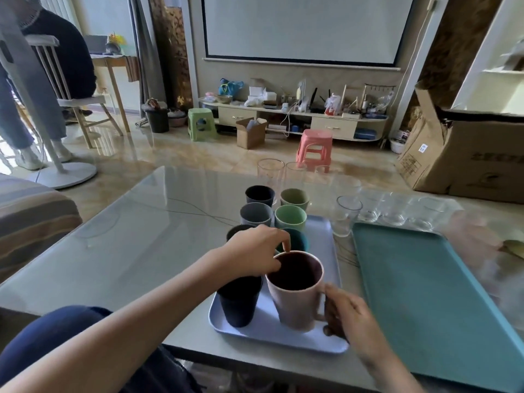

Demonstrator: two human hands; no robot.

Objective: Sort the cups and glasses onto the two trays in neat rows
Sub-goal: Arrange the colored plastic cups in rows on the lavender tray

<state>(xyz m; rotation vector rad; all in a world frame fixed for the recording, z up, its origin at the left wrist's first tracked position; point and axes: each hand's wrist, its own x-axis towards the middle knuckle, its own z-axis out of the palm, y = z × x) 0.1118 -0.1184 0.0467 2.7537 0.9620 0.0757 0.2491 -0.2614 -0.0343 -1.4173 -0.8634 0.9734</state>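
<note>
Cups stand in two rows on the pale blue tray [272, 337], which lies on the glass-topped table [136, 251] just left of the teal tray [431, 302]; nothing sits on the teal one. At the near end of the blue tray, the pink mug [295, 299] stands upright beside the dark navy cup [239, 303], their sides close or touching. The left hand [255, 251] reaches over the navy cup and hooks its fingertips on the pink mug's rim, while the right hand [347, 316] curls around the mug's handle side. Behind them sit the teal cup [297, 242] and a dark cup largely hidden by the left hand, then the grey cup [256, 214] beside the light green cup [290, 218]. The black cup [260, 195] and the olive cup [295, 198] continue the rows at the far end; whether they rest on the tray cannot be told. All visible cups look empty. Clear glasses [344, 215] stand on the table beyond both trays, some tall, some short.
</note>
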